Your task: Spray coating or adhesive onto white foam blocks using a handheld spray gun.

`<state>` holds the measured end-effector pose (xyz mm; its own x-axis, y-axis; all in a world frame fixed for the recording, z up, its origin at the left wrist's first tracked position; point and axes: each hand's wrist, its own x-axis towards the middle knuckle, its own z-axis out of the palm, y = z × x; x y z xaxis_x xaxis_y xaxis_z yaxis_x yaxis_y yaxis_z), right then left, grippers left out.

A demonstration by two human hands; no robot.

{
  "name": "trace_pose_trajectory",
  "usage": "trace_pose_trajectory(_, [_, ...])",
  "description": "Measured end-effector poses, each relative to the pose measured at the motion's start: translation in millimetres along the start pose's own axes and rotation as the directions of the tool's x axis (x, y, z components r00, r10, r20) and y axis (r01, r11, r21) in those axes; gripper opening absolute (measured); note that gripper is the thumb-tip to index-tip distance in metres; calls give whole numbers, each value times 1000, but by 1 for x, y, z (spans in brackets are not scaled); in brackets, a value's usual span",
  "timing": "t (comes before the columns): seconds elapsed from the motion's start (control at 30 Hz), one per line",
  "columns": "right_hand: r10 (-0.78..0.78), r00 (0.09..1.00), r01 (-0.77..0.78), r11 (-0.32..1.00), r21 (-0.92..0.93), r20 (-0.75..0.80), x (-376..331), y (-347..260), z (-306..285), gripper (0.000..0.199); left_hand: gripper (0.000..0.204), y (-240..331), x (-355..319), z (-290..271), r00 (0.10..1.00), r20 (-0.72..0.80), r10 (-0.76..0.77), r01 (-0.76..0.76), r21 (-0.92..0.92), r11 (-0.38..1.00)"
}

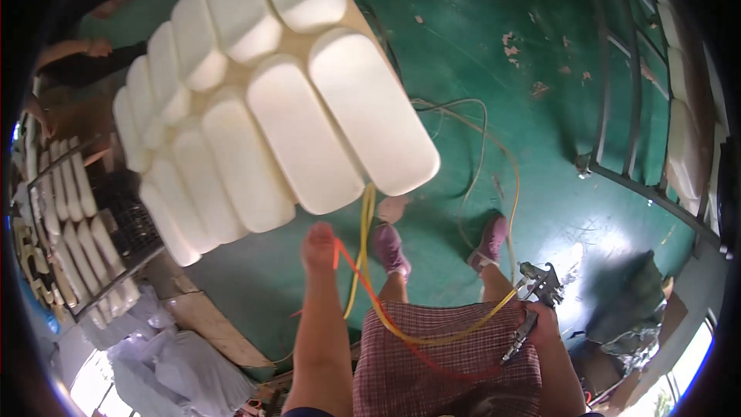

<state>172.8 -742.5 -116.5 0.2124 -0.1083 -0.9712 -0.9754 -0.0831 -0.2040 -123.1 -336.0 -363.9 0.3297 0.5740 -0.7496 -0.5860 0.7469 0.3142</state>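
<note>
My right hand is wrapped around a metal spray gun, held beside my lap at the right. A yellow hose and a red hose run from near the gun across my lap. My left hand is closed just below the near edge of a large tan panel, with the red hose passing through or against it; the fingers are partly hidden. Two rows of rounded cream foam pads cover this panel, which is tilted in front of me at the upper left.
A rack with more padded panels stands at the left, near another person's arm. Grey plastic bags lie at lower left. A metal frame cart stands at right. Loose hoses cross the green floor.
</note>
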Motion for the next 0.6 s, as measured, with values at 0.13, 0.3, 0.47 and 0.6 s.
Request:
trace_pose_trajectory(0.13, [-129,991,126,990,-69,-41,1,-25,-34,24,22,-11,84,-73,999,-15,-39,36,-121,992])
trace_pose_trajectory(0.3, [104,984,-110,993,-35,-148,16,-23,-61,18,45,-48,105,-43,984,39,176,-178,43,983])
trace_pose_trajectory(0.47, [-42,992,23,987,-159,-115,17,-23,-49,12,50,-38,95,16,973,-145,178,-169,74,983])
trace_pose_trajectory(0.6, [-26,1000,25,985,-172,1,18,-25,-32,11,48,4,96,19,995,38,92,-97,160,982])
